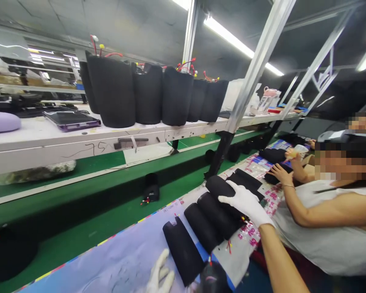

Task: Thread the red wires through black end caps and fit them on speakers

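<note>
My right hand (245, 201), in a white glove, lies over a black cylinder (221, 188) at the far end of a row, its fingers spread on the top. Nearer, two more black cylinders (201, 226) lie side by side on the table. A black sleeve-like piece (183, 250) with a notched end rests apart from them, to their left. Low in the view, my left hand (161, 274), also gloved in white, is beside that piece with its fingers apart and nothing in them. Red wires (229, 247) stick out near the cylinders' lower ends.
Several upright black cylinders (112, 91) with red wires stand on a white shelf (64, 140) above a green conveyor (122, 219). A metal post (256, 61) rises beyond my right hand. At the right, a person (320, 219) handles black pieces.
</note>
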`<control>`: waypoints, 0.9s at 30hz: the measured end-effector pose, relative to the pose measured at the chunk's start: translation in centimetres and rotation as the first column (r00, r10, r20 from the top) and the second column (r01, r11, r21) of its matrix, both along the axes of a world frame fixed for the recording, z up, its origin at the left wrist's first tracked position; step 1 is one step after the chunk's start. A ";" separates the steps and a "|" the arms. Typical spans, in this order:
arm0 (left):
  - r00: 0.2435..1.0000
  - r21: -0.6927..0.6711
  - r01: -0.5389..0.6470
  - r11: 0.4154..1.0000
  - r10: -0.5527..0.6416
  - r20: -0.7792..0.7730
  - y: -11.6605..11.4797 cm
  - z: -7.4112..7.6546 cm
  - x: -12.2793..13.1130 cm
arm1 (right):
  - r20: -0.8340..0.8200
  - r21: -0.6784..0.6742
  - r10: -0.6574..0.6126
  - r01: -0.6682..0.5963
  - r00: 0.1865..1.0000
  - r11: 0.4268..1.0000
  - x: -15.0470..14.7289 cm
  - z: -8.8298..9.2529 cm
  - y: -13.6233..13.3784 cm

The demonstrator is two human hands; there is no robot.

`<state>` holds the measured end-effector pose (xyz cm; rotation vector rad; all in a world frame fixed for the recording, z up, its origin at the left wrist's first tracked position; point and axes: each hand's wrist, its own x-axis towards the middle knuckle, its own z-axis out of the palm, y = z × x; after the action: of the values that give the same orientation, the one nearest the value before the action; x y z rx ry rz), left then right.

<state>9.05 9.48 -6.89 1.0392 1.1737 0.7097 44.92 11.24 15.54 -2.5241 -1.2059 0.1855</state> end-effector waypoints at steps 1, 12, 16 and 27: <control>1.000 0.024 0.000 1.000 0.000 -0.012 0.3 0.2 0.4 | -0.024 0.001 0.019 -0.019 1.000 1.000 -0.2 -0.4 0.0; 0.918 0.206 -0.190 0.960 0.248 -0.309 1.1 2.4 -5.0 | -0.275 0.085 0.267 -0.253 0.924 0.964 -11.5 -11.6 -0.1; 0.913 0.225 -0.241 0.944 0.299 -0.276 0.5 3.2 -5.2 | -0.264 0.132 0.196 -0.166 0.944 0.977 -11.5 -12.0 0.1; 0.906 0.178 -0.394 0.902 0.414 -0.090 0.3 8.9 -9.3 | -0.516 0.451 0.203 0.063 0.832 0.890 -13.5 -4.9 -3.2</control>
<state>-0.27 9.76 2.02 0.9875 1.4858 1.0904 31.42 8.05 10.60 -1.8302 -0.9611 0.5462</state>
